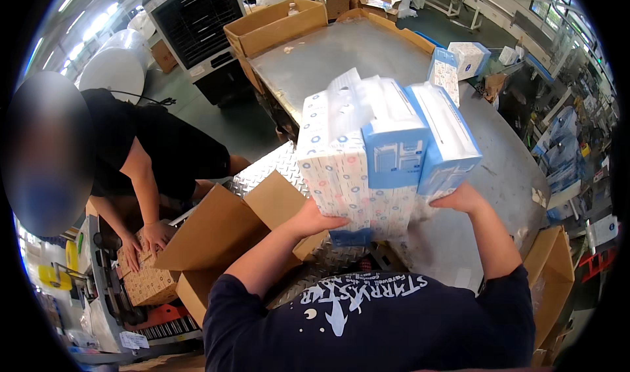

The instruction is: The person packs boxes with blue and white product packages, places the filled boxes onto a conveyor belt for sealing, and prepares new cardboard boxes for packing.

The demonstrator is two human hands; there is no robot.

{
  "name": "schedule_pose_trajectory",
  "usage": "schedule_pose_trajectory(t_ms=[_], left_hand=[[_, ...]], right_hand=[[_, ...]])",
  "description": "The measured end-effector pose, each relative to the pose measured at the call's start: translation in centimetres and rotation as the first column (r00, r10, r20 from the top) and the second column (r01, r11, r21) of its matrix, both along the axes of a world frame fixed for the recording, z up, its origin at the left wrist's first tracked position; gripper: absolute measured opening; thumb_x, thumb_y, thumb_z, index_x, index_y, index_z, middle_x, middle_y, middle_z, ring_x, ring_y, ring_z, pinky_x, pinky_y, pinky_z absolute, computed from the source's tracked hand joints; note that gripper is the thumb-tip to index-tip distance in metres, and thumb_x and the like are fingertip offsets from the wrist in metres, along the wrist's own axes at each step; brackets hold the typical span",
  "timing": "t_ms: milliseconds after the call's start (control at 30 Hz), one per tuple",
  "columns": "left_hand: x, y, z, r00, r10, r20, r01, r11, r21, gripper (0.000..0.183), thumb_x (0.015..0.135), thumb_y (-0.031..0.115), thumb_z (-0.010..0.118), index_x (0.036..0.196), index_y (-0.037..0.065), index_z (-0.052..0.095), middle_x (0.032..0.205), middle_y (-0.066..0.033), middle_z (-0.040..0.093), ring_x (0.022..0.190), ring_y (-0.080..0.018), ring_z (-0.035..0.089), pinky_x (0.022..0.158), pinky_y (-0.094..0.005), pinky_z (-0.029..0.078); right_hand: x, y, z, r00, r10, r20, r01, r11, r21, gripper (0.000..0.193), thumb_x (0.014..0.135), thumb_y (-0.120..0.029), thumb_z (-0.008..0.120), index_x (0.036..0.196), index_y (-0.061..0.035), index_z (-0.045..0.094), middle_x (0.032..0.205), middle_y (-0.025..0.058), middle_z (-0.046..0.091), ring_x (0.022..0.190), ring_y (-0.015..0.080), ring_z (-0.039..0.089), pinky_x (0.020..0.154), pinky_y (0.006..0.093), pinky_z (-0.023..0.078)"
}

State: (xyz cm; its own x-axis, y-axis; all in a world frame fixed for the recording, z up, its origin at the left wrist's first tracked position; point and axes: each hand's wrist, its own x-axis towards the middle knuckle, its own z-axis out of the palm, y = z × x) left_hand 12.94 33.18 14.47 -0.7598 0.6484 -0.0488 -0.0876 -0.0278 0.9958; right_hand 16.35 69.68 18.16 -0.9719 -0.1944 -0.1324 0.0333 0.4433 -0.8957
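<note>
Packages (394, 142) in white and blue are held up by the metal table (502, 149), their row running crosswise from the left hand (316, 221) to the right hand (461, 199), both gripping its lower ends. An open carton (213, 234) sits on the person's left, nearer the left hand.
</note>
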Motion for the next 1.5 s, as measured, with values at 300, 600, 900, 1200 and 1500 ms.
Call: schedule_pose_trajectory(t_ms=[300, 600, 900, 1200, 1500], left_hand=[[3.3, -9.8, 10.7, 0.807, 0.267, -0.527, -0.304, 0.953, 0.017, 0.049, 0.065, 0.015, 0.081, 0.108, 0.003, 0.061, 0.108, -0.0078, 0.062, 0.099, -0.0191, 0.058, 0.083, -0.0325, 0.049], [9.5, -31.8, 25.5, 0.993, 0.080, -0.091, -0.118, 0.815, -0.567, 0.071, 0.060, 0.022, 0.083, 0.119, -0.004, 0.053, 0.112, -0.0117, 0.061, 0.098, -0.0183, 0.059, 0.087, -0.0314, 0.047], [15.4, -38.3, -8.9, 0.909, 0.407, 0.089, -0.237, 0.680, -0.694, 0.060, 0.071, 0.007, 0.072, 0.127, 0.007, 0.050, 0.119, -0.0065, 0.059, 0.108, -0.0184, 0.054, 0.092, -0.0319, 0.044], [15.0, -28.1, -9.8, 0.807, 0.524, -0.270, -0.582, 0.632, -0.512, 0.085, 0.074, 0.027, 0.075, 0.140, 0.003, 0.028, 0.140, -0.0196, 0.034, 0.130, -0.0308, 0.034, 0.107, -0.0382, 0.031], [10.0, -14.3, -9.9, 0.857, -0.344, -0.384, -0.225, 0.421, -0.879, 0.091, 0.068, 0.029, 0.076, 0.143, 0.024, 0.024, 0.148, -0.0221, 0.003, 0.134, -0.0477, 0.013, 0.101, -0.0632, 0.027]], right_hand=[[-0.4, -7.3, 6.8, 0.937, 0.219, -0.271, -0.158, 0.960, 0.231, 0.051, 0.077, -0.017, 0.071, 0.124, -0.0074, 0.054, 0.122, 0.0105, 0.056, 0.110, 0.0249, 0.053, 0.094, 0.0368, 0.043], [6.0, -26.5, 5.4, 0.232, 0.964, 0.132, -0.963, 0.208, 0.173, 0.050, 0.081, -0.026, 0.067, 0.126, -0.0083, 0.052, 0.120, 0.0150, 0.058, 0.100, 0.0302, 0.060, 0.088, 0.0374, 0.046], [9.7, -37.8, -4.8, 0.167, 0.972, -0.164, -0.943, 0.206, 0.261, 0.055, 0.081, -0.026, 0.063, 0.131, -0.0094, 0.047, 0.125, 0.0176, 0.053, 0.114, 0.0321, 0.051, 0.096, 0.0387, 0.040], [6.7, -33.3, 1.6, 0.112, 0.916, 0.385, -0.963, 0.005, 0.269, 0.038, 0.073, -0.007, 0.050, 0.108, -0.0092, 0.065, 0.098, 0.0197, 0.064, 0.092, 0.0360, 0.060, 0.081, 0.0418, 0.047], [-0.1, -22.9, -1.0, -0.022, 0.824, 0.566, -0.903, 0.226, -0.365, 0.048, 0.086, -0.032, 0.064, 0.127, -0.0090, 0.053, 0.106, 0.0079, 0.066, 0.095, 0.0123, 0.061, 0.083, 0.0286, 0.048]])
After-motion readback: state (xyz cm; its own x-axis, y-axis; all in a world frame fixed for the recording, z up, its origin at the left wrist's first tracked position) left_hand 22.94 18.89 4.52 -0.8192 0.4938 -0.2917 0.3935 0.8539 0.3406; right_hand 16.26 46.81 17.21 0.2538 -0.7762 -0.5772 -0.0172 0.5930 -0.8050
